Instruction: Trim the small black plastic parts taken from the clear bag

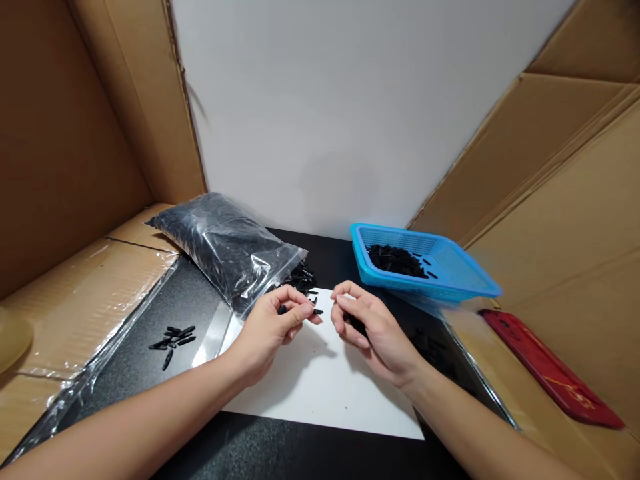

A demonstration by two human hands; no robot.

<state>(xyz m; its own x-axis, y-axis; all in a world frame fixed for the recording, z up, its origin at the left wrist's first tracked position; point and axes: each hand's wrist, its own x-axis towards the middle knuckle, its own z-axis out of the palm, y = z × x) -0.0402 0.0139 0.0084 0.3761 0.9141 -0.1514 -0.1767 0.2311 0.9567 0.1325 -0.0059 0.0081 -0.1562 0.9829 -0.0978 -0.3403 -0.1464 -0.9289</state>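
Over a white sheet [320,380], my left hand [274,327] pinches a small, dark, elongated piece [318,311] between thumb and fingertips. A second dark bit shows between its fingers. Just to the right, my right hand [375,330] is curled, thumb against the fingers, around dark pieces [356,323] partly hidden in the palm. The hands are close but apart. Behind my left hand lies a clear plastic bag [225,247] full of black pieces, some spilling from its mouth in a loose heap [302,277].
At the back right a blue basket [450,291] holds a pile of black pieces [397,260]. A small group of black pieces [174,338] lies left on the dark tabletop, more [429,350] beside my right wrist. A red object [550,367] rests far right. Cardboard walls [575,200] flank the table.
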